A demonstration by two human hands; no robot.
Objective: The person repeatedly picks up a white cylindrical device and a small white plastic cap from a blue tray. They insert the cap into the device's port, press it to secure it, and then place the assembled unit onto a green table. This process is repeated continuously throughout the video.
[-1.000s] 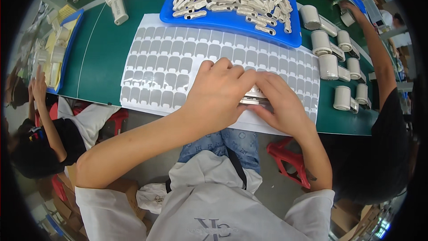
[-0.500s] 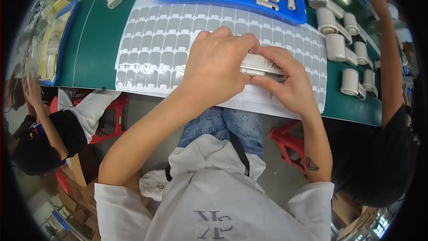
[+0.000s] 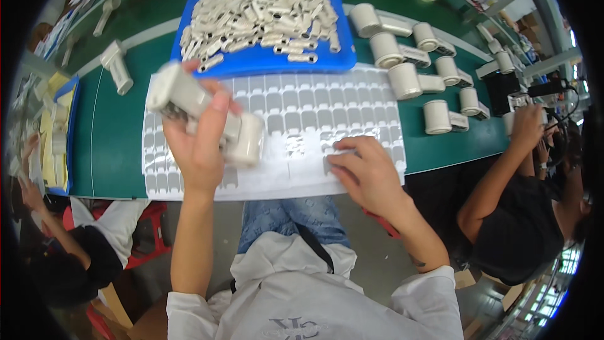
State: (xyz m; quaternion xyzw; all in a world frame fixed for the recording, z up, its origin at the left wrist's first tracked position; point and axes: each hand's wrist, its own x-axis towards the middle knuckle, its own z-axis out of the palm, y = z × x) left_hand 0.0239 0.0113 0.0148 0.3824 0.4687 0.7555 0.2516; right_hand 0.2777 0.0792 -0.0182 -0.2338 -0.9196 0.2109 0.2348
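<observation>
My left hand (image 3: 204,151) is closed around a whitish handheld fan (image 3: 179,88) with a thick round head and a handle, raised over the left part of a sticker sheet (image 3: 302,182). The fan is smeared by motion. Rows of grey, tab-edged stickers cover the sheet. Over its right part hovers my right hand (image 3: 374,173), thumb and fingers bent but apart, with nothing visible in them. Beyond the sheet, a blue tray (image 3: 283,66) holds a heap of small whitish elongated parts (image 3: 264,22).
Several similar fans (image 3: 402,82) lie in rows on the green table (image 3: 434,154) at the right. Another fan (image 3: 116,69) lies at the left, near a blue-edged tray (image 3: 72,132). Co-workers sit on both sides; one person's hand (image 3: 528,123) works at the far right.
Both hands were together on the fan over the sheet. Now my left hand has carried it left, and my right hand has let go. The view has shifted, showing more of the tray.
</observation>
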